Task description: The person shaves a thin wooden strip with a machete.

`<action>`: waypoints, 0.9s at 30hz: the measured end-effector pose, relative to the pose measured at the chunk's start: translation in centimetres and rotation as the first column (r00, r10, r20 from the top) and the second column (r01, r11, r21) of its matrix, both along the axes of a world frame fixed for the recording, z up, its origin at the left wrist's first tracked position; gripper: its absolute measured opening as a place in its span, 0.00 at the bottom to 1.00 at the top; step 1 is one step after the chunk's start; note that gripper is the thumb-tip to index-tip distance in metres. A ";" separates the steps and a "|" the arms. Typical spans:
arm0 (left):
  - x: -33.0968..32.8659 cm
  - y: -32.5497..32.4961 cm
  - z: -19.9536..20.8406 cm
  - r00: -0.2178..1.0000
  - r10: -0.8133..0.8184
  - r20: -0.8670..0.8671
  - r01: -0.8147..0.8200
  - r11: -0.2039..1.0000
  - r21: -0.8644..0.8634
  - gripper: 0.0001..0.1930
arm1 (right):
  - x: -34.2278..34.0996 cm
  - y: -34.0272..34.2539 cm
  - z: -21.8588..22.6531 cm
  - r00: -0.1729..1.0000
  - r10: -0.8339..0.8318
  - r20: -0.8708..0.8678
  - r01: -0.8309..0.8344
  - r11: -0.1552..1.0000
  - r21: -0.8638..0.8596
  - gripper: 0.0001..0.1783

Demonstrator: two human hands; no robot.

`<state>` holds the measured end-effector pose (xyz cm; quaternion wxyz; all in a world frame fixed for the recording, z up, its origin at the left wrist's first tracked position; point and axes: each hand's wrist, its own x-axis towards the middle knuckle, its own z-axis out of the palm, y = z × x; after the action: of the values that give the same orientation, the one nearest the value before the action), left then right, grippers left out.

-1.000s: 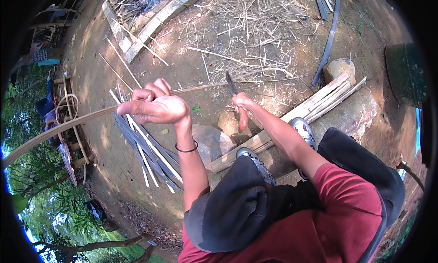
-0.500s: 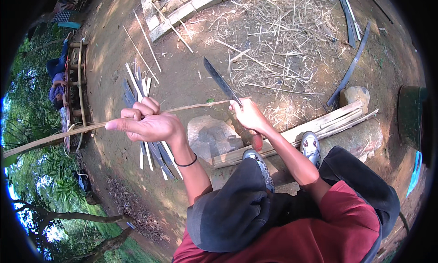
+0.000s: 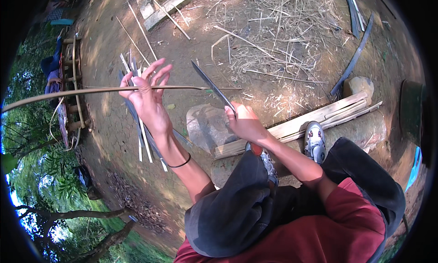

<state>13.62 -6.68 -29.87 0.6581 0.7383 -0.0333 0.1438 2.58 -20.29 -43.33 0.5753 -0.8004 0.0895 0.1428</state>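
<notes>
My left hand (image 3: 147, 95) is raised at the middle left with its fingers spread, and a long thin bamboo strip (image 3: 91, 90) runs across them, out to the far left edge. My right hand (image 3: 245, 122) is shut on the handle of a long dark knife (image 3: 212, 86). The blade points up and to the left, and its upper part crosses the right end of the strip. Below my left hand a bundle of cut bamboo strips (image 3: 142, 134) lies on the dirt.
A grey stone (image 3: 207, 126) sits on the ground between my hands. Split bamboo lengths (image 3: 319, 118) lie on a log by my shoe (image 3: 315, 142). Dry shavings (image 3: 278, 44) cover the ground beyond. A wooden frame (image 3: 73, 89) with a person in blue stands far left.
My left hand has opened its fingers and risen along the strip. The knife has tilted more upright against the strip's right end.
</notes>
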 end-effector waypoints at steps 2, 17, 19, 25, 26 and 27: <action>1.8 -1.3 -3.3 0.984 0.113 0.140 -0.117 0.993 0.022 0.16 | 0.3 -0.7 -0.4 1.000 -0.012 -0.025 0.012 1.000 -0.002 0.15; 3.9 -3.0 -11.9 0.911 0.375 0.172 -0.380 0.925 -0.004 0.16 | -1.0 0.2 -4.4 0.997 0.062 0.042 -0.053 0.981 -0.184 0.13; 4.0 -2.9 -11.9 0.911 0.374 0.172 -0.378 0.926 -0.009 0.19 | -1.2 -0.1 -6.5 1.000 0.019 0.012 -0.016 0.978 -0.209 0.11; 3.1 -3.9 -12.9 0.880 0.383 0.282 -0.368 0.924 -0.109 0.23 | -2.0 -1.5 -14.0 0.979 0.136 -0.153 -0.190 0.882 -0.430 0.13; 2.6 -3.8 -13.4 0.877 0.370 0.308 -0.355 0.929 -0.104 0.23 | -2.1 -2.0 -14.7 0.971 0.155 -0.181 -0.220 0.873 -0.435 0.13; 2.1 -4.3 -13.0 0.870 0.389 0.304 -0.366 0.921 -0.133 0.23 | -2.0 -2.2 -15.2 0.963 0.176 -0.204 -0.250 0.865 -0.435 0.14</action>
<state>15.76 -10.98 -42.91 0.6284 0.6730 0.0091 0.3900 0.57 -22.46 -58.54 0.3427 -0.9042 0.0766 0.2432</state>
